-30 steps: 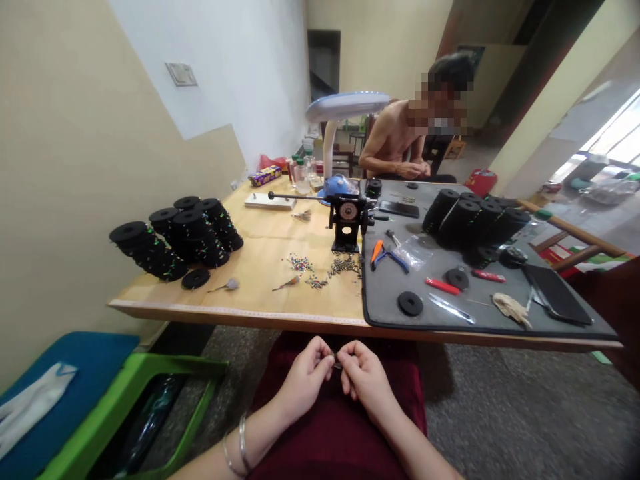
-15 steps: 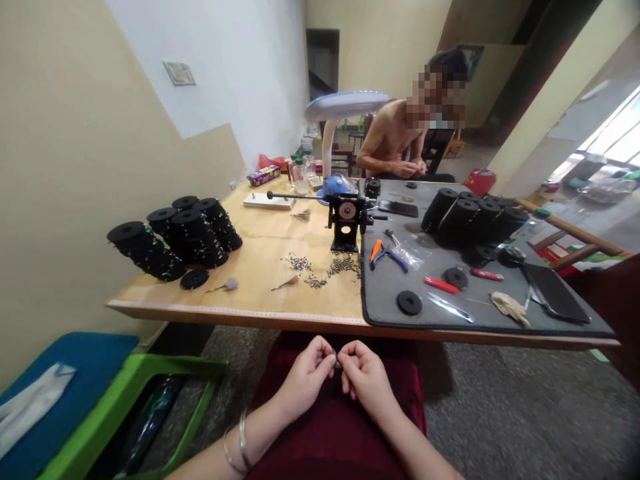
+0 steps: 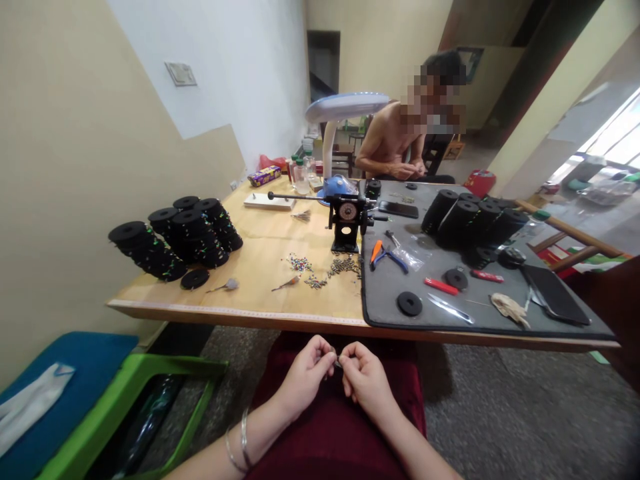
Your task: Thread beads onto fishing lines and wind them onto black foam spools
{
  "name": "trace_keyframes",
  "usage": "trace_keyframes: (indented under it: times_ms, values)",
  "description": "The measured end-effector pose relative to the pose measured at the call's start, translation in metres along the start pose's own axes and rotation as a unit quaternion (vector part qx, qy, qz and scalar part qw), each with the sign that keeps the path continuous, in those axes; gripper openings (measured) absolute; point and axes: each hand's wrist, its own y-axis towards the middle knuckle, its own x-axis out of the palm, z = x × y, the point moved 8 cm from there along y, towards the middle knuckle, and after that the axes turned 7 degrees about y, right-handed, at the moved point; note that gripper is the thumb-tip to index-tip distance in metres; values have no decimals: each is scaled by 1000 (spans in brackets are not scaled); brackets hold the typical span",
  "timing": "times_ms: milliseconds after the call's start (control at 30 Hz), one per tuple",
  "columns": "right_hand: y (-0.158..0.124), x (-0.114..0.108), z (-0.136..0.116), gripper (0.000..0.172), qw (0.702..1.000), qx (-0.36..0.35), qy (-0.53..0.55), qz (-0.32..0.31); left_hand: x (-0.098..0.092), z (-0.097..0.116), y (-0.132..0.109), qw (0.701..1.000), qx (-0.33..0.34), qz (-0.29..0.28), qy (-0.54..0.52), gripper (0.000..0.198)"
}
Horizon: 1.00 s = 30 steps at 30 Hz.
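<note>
Over my lap, just short of the table edge, my left hand (image 3: 315, 365) and my right hand (image 3: 363, 371) are close together, each closed in a pinch. Between the fingertips shows a tiny dark piece (image 3: 337, 361), too small to name. It seems to be pinched from both sides. Beyond my hands on the table lie a pile of small metal parts (image 3: 345, 266), a heap of coloured beads (image 3: 300, 263) and a small feathery bundle (image 3: 287, 284). A black winding device with a dial (image 3: 346, 223) stands behind them.
Black foam spools (image 3: 187, 233) are stacked at the left; more black rolls (image 3: 465, 217) stand on the grey mat (image 3: 390, 297). Pliers (image 3: 387, 257), tweezers (image 3: 450, 309) and a phone (image 3: 555, 293) lie there too. A desk lamp (image 3: 327, 147) rises behind. Across the table sits another person (image 3: 395, 140).
The fingertips of both hands have shifted very slightly around the tiny piece, the right hand a touch to the right. Everything on the table stays where it was.
</note>
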Motion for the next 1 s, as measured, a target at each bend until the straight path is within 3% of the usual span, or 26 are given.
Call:
trace_keyframes:
  times_ms: [667, 1000]
  values:
    - [0, 0, 3, 33, 1000, 7, 11, 9, -3, 3, -1, 999, 7, 28, -26, 25]
    - [2, -20, 4, 39, 994, -2, 81, 79, -2, 5, -2, 999, 9, 16, -35, 24]
